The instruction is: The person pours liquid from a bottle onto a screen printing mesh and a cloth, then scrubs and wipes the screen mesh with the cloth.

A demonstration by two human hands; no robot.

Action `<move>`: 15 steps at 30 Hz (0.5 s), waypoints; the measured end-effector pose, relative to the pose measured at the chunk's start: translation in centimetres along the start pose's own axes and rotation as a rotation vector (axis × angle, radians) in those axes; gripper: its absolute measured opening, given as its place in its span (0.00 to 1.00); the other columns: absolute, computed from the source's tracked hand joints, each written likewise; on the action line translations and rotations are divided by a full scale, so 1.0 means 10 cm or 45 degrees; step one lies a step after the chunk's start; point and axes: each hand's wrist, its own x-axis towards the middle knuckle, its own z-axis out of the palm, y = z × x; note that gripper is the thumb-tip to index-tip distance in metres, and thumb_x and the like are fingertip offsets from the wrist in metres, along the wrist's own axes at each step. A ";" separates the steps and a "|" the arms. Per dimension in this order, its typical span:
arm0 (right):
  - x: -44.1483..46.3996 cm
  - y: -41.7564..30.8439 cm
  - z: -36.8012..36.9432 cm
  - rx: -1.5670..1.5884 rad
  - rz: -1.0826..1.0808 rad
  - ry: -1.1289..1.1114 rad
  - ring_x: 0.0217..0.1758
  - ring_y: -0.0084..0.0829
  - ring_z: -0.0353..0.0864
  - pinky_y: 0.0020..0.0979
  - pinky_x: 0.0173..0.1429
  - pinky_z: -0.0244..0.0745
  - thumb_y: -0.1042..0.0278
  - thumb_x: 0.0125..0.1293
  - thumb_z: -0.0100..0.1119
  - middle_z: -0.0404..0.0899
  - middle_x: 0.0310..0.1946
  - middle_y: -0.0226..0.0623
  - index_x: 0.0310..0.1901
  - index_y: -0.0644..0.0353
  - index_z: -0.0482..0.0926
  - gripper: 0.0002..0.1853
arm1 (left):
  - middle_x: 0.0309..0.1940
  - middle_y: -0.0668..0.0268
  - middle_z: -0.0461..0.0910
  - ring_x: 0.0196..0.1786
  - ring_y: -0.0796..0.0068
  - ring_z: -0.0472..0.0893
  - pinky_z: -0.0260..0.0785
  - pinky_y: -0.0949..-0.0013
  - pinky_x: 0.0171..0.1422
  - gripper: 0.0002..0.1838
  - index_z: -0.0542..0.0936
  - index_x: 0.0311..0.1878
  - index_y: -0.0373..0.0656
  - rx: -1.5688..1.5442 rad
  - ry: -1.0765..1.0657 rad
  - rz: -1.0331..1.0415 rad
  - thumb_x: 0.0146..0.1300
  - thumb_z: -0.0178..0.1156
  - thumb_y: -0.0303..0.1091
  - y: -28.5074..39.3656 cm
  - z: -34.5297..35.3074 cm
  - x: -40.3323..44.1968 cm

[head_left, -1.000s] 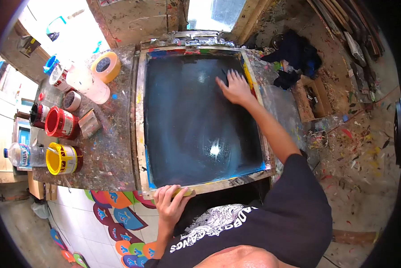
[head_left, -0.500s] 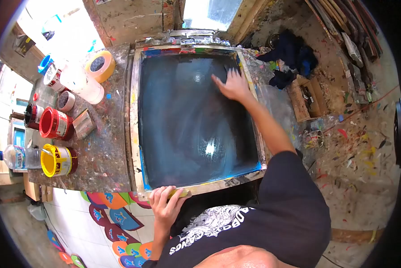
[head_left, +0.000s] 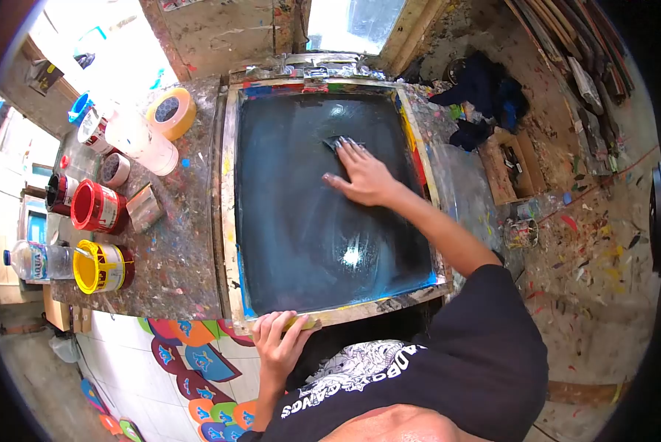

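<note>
A wooden-framed printing screen lies in front of me, its dark mesh smeared with bluish, wet-looking streaks and glare. My right hand is on the upper right of the mesh, thumb spread. Its fingertips press a small dark, cloth-like piece against the surface; most of that piece is hidden under the fingers. My left hand is closed over the near edge of the frame, left of its middle. A yellowish thing shows by those fingers; I cannot tell what it is.
On the left of the table stand a yellow paint can, a red paint can, a whitish bottle, a tape roll and a water bottle. Dark cloths and a cardboard box are at right.
My right hand has moved left and toward me across the mesh, with the dark piece under its fingertips. My left hand keeps its place on the frame. The view has shifted slightly.
</note>
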 end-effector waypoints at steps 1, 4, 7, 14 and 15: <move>0.07 0.15 -0.04 0.002 0.112 -0.003 0.87 0.51 0.48 0.43 0.89 0.43 0.18 0.72 0.33 0.51 0.82 0.60 0.78 0.77 0.57 0.59 | 0.47 0.66 0.84 0.52 0.61 0.81 0.65 0.53 0.63 0.23 0.89 0.46 0.48 -0.001 -0.002 -0.003 0.43 0.81 0.34 0.00 0.01 0.00; 0.76 0.48 -0.15 0.016 0.352 0.113 0.86 0.50 0.51 0.43 0.88 0.47 0.17 0.71 0.32 0.55 0.81 0.59 0.77 0.76 0.58 0.60 | 0.47 0.67 0.84 0.52 0.62 0.81 0.66 0.54 0.64 0.23 0.89 0.47 0.48 0.023 0.013 0.005 0.43 0.81 0.34 -0.02 0.02 -0.01; 0.96 0.07 -0.12 0.098 0.140 0.031 0.85 0.54 0.53 0.43 0.88 0.47 0.17 0.71 0.33 0.58 0.80 0.60 0.76 0.76 0.61 0.59 | 0.47 0.68 0.84 0.51 0.63 0.82 0.67 0.55 0.64 0.23 0.89 0.47 0.49 0.036 0.032 0.030 0.44 0.81 0.34 0.02 0.01 0.02; 0.21 0.20 -0.15 0.036 0.144 -0.008 0.86 0.51 0.51 0.44 0.88 0.46 0.20 0.73 0.36 0.55 0.81 0.58 0.78 0.72 0.59 0.55 | 0.46 0.66 0.85 0.51 0.60 0.81 0.67 0.55 0.60 0.23 0.89 0.44 0.46 -0.011 0.033 0.007 0.40 0.81 0.32 -0.02 0.04 -0.02; 0.44 0.46 -0.07 -0.016 0.280 0.110 0.85 0.52 0.54 0.44 0.87 0.49 0.22 0.74 0.37 0.58 0.80 0.57 0.76 0.73 0.62 0.54 | 0.46 0.66 0.84 0.50 0.60 0.81 0.67 0.55 0.60 0.23 0.89 0.44 0.46 -0.007 0.052 0.024 0.39 0.81 0.33 -0.01 0.03 0.01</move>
